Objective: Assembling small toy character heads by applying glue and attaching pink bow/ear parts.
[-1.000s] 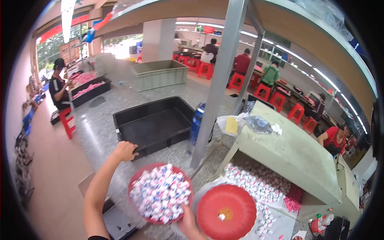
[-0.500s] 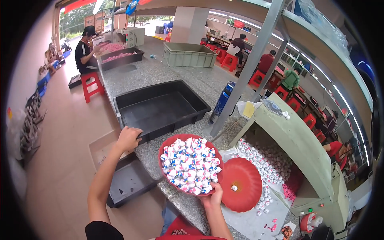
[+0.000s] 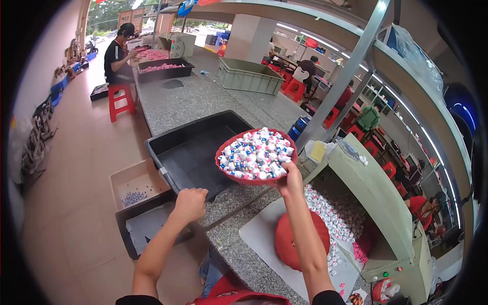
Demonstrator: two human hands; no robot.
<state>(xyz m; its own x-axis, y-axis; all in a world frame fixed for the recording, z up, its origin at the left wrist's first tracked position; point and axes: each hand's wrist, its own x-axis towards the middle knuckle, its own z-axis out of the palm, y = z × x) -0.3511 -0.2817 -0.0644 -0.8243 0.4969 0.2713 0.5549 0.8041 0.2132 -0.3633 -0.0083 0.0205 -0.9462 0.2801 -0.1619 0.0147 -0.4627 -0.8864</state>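
My right hand [image 3: 291, 180] grips the near right rim of a red fluted bowl [image 3: 239, 178]. Small white balls or beads with pink and blue marks [image 3: 259, 152] heap in that bowl, which I hold up over the right side of a black plastic tray [image 3: 185, 145]. The visible floor of the tray is bare. My left hand [image 3: 191, 204] has its fingers curled at the tray's near edge; the fingertips are partly hidden. Under my right forearm lies a second red bowl [image 3: 285, 244], on a white sheet [image 3: 256, 231].
At right, a pale green machine housing [image 3: 373, 188] holds many more white pieces [image 3: 335, 216]. A metal post [image 3: 340, 76] and blue bottle [image 3: 299, 127] stand beyond the bowl. Lower bins [image 3: 137, 178] sit left of the counter. Farther back are a green crate [image 3: 249, 76] and a seated person [image 3: 118, 56].
My right hand has lifted the filled bowl up and away, over the tray's right side. My left hand stays at the tray's near edge. The view has shifted a little.
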